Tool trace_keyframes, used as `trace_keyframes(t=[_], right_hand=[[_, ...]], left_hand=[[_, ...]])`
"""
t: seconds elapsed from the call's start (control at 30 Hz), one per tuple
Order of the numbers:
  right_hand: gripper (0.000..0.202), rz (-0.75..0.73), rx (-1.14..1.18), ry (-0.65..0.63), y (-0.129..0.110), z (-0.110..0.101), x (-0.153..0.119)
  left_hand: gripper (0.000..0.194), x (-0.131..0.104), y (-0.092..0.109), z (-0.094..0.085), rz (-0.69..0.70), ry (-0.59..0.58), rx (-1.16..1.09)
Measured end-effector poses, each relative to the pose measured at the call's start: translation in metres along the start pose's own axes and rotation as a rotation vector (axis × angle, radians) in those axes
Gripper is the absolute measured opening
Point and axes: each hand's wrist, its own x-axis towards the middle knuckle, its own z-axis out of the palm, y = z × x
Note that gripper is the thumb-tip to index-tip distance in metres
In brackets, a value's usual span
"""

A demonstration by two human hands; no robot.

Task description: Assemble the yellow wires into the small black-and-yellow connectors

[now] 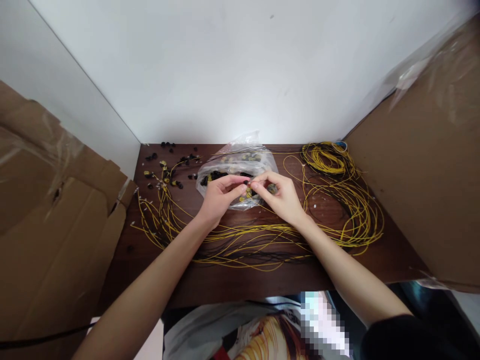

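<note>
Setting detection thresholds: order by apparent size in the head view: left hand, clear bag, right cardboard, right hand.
1. Right cardboard
2. Clear bag, partly covered by the hands
3. Left hand and right hand: look about alike, not ranked

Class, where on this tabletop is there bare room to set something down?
Bare: the table between the wires and front edge; its right front corner, beside cardboard. Crowded: back left, with black pieces; centre, with plastic bag.
</note>
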Motion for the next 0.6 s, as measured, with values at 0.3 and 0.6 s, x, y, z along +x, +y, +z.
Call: trace_keyframes(t=[0.3,0.6], right_hand=[[0.011,-0.029,-0.031,-0.002,0.0011,-0.0002,-0.0005],[0.014,-0.048,-0.102,0.015,0.0015,0.0038,-0.0042]], left_hand=[[0.025,-0.0033,0.0057,0.0031,-0.001,0.022,0.128],[0.024,-0.0044,0.0047,0.0028,0.047,0.039,0.224]])
